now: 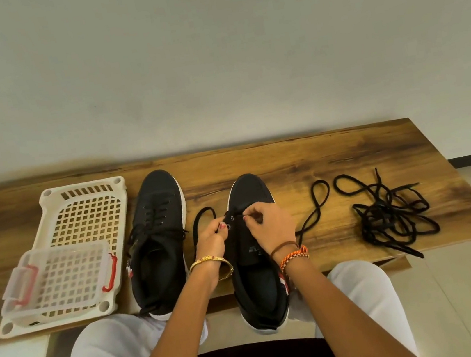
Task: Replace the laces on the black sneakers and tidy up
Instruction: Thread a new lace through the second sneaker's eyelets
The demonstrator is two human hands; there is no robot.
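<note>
Left hand (211,238): fingers curled, pinching a black lace (200,217) at the left eyelet row of the right sneaker (255,255); the lace arches out in a loop to the left of the hand. Right hand (268,225): thumb and forefinger pinched together on the lace at the right eyelet row of the same shoe; a second run of lace (316,209) trails out to the right in a figure-eight on the table (286,158). Right sneaker: black, white sole, toe pointing far, heel overhanging the near table edge above the person's lap. Left sneaker (158,242): black, white sole, laced, lying just left of the hands, parallel to the other. Basket (85,206): cream, perforated, left of the left sneaker, touching or nearly so. Clear box (56,278): red clasps, sitting in the near end of the basket. Loose laces (392,216): black tangle, right end of the table, well apart from the shoes.
</note>
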